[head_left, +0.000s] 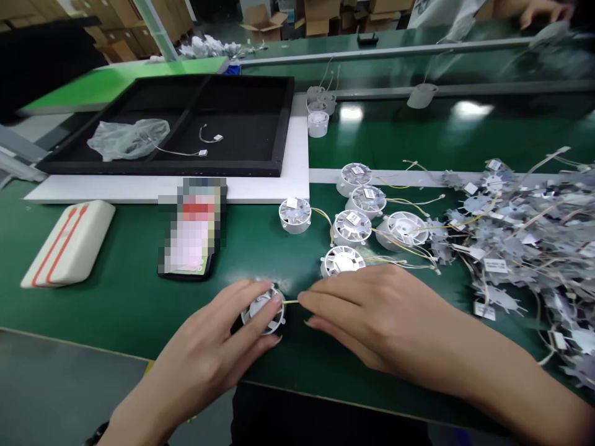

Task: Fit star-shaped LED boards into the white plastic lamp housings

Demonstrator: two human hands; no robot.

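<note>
A small round white fan housing (277,317) lies on the green table near its front edge. My left hand (218,334) is closed round it, fingers over its top and the thumb at its near side. From the housing's right side runs a thin yellow and white wire (290,301), pinched between the fingers and thumb of my right hand (367,310). Just beyond my right hand sits another white fan housing (343,260), partly covered by that hand. Several similar fans with wires stand behind it, among them one with a white label (352,227).
On the right lies a large heap of wired grey fan parts (506,235). A phone (193,229) and a white block with red stripes (69,243) lie left. Behind are a black tray (242,124) holding a plastic bag (130,139), and another person's hand (546,11).
</note>
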